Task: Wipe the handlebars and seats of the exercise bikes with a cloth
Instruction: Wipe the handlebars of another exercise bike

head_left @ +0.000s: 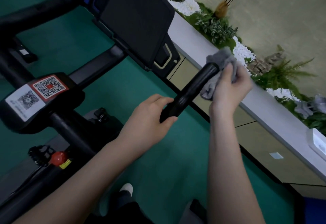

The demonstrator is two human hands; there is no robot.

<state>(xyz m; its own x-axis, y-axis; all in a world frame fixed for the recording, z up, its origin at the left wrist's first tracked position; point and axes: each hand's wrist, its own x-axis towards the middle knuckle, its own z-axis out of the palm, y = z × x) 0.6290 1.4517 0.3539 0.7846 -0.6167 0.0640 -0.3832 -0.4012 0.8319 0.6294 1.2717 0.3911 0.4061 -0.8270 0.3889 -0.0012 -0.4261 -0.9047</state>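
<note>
Head view: your left hand (pixel 150 116) is gripping the handlebar (pixel 192 89), fingers curled round it; right hand (pixel 229 89) is pinching the grey cloth (pixel 218 59) against its tip.

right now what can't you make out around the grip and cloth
Head view only:
- how far the cloth wraps the handlebar grip: hidden behind the right hand
- grip surface beneath the left hand: covered by it
- QR labels: print blurred, too small

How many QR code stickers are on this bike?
2, both on the black center block: the white sticker toward its left end, and the red sticker right beside it. More may be hidden from this angle.
</note>
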